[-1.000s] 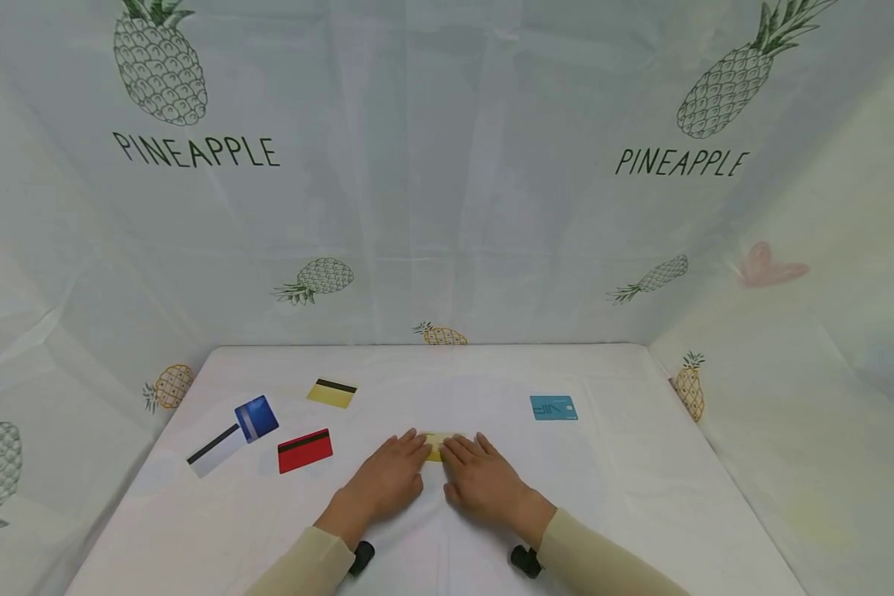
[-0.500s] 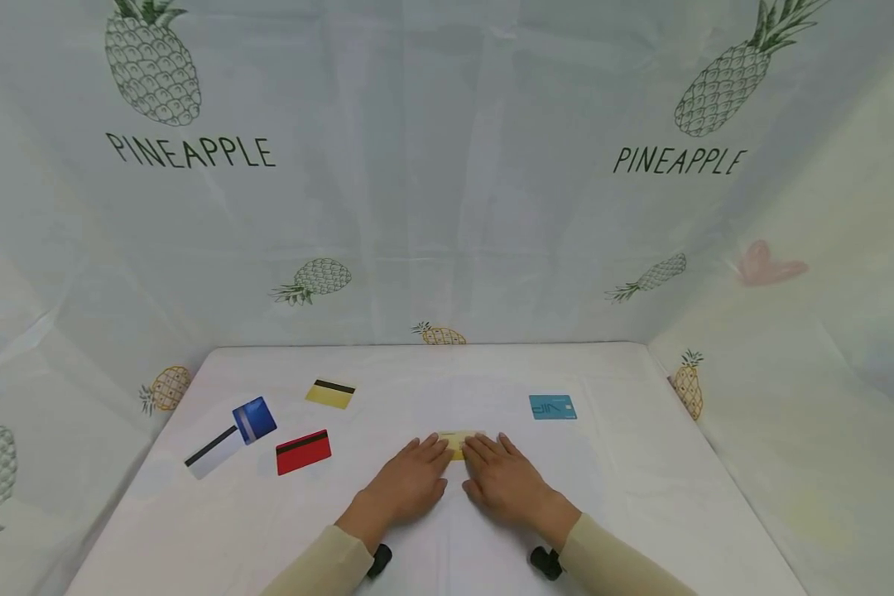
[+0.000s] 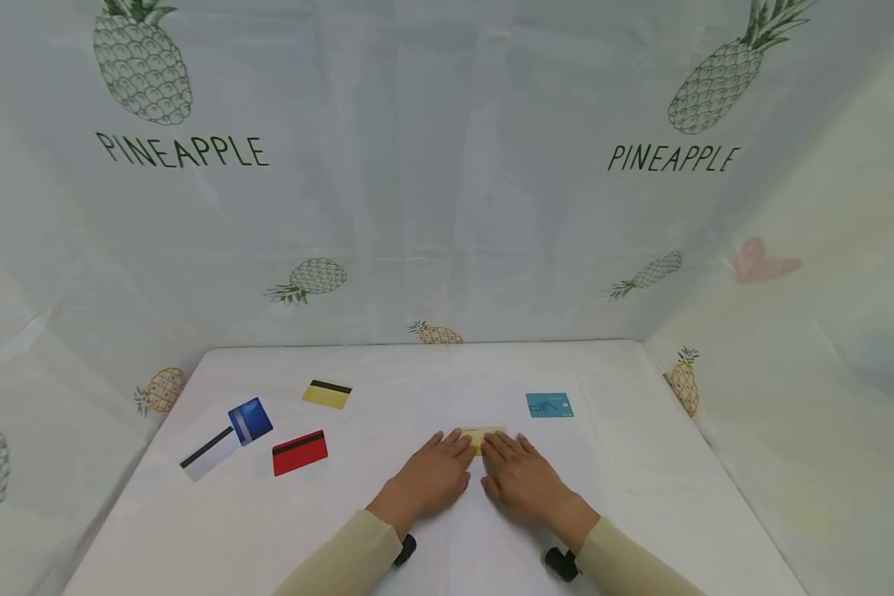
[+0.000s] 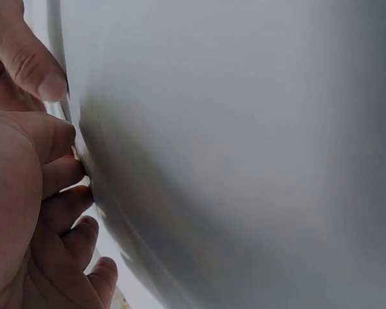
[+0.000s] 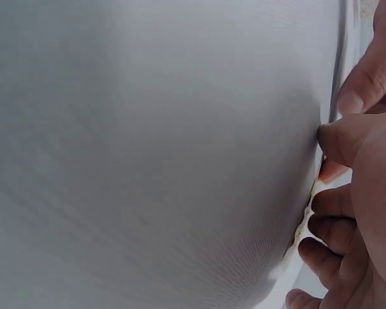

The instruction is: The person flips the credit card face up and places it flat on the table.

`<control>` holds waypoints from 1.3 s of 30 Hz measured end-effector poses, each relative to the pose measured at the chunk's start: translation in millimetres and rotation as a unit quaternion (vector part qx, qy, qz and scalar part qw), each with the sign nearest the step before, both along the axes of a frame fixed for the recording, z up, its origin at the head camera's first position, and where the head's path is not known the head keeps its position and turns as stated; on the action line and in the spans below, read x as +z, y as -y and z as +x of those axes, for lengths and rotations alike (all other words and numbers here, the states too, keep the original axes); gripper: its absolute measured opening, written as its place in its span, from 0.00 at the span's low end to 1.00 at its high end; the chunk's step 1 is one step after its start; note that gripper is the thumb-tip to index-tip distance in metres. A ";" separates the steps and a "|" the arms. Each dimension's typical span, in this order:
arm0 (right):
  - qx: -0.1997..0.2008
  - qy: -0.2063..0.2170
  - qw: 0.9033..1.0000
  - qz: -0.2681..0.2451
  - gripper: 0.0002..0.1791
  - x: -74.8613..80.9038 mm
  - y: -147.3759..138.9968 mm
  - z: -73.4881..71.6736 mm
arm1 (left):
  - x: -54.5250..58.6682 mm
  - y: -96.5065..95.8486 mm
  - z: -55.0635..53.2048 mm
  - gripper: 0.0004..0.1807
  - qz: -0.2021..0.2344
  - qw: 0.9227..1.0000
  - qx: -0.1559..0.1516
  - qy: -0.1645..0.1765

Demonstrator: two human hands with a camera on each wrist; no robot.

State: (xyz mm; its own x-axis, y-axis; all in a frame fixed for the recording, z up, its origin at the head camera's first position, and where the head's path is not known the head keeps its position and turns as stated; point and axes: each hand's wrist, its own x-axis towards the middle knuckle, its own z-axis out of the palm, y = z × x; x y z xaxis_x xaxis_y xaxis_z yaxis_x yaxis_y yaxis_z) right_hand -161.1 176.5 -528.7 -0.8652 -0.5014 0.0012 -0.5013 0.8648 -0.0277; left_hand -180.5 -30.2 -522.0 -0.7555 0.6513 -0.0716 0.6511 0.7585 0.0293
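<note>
A yellow card (image 3: 483, 431) lies flat on the white table (image 3: 641, 497) in the head view. My left hand (image 3: 438, 473) rests its fingertips on the card's left part. On its right part lie the fingertips of my right hand (image 3: 527, 484). Both hands are palm down, and their fingers cover much of the card. In the left wrist view the left hand (image 4: 26, 193) touches the white surface with its fingertips; the card cannot be made out there. The right wrist view shows the right hand (image 5: 367, 199) in a similar pose.
Right of centre, farther back, lies a teal VIP card (image 3: 550, 405). To the left are a yellow card with a black stripe (image 3: 326, 395), a red card (image 3: 300, 454), a blue card (image 3: 250, 421) and a white striped card (image 3: 210, 455). Pineapple-print sheeting (image 3: 432, 165) encloses the table.
Both hands have slid to the right together, and the yellow card beneath their fingers has moved with them. The other cards keep their places on the table; the head view has shifted slightly.
</note>
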 end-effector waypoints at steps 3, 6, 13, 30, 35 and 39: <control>0.003 -0.003 1.000 -0.004 0.32 -0.7 -2.8 1.0 | -0.7 -7.1 -2.3 0.28 0.001 1.000 0.000 0.008; -0.001 0.001 1.000 -0.006 0.32 0.1 -7.8 2.6 | -1.9 -14.0 -4.3 0.28 -0.001 1.000 -0.001 0.014; -0.011 -0.001 1.000 -0.028 0.30 -2.9 -26.1 3.2 | -4.7 -26.7 -4.3 0.29 -0.004 1.000 -0.006 0.026; -0.048 -0.007 0.998 -0.039 0.30 -2.7 -63.7 8.4 | -3.0 -64.9 -8.5 0.28 -0.024 0.999 -0.038 0.025; -0.077 0.013 0.996 -0.042 0.34 -3.9 -68.8 10.6 | -2.7 -79.1 -10.4 0.28 -0.043 0.998 -0.042 0.025; -0.092 0.018 0.994 -0.051 0.35 -3.6 -71.0 11.8 | -2.2 -86.3 -11.3 0.29 -0.046 0.998 -0.042 0.031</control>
State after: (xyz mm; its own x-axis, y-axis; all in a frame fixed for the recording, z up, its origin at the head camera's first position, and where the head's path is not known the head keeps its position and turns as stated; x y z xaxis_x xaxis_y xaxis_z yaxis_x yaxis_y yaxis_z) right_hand -149.4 247.5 -532.3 -0.9428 -0.3331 0.0115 -0.3315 0.9337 -0.1350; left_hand -191.8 56.2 -524.3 -0.6913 0.7000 -0.1792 0.7109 0.7032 0.0044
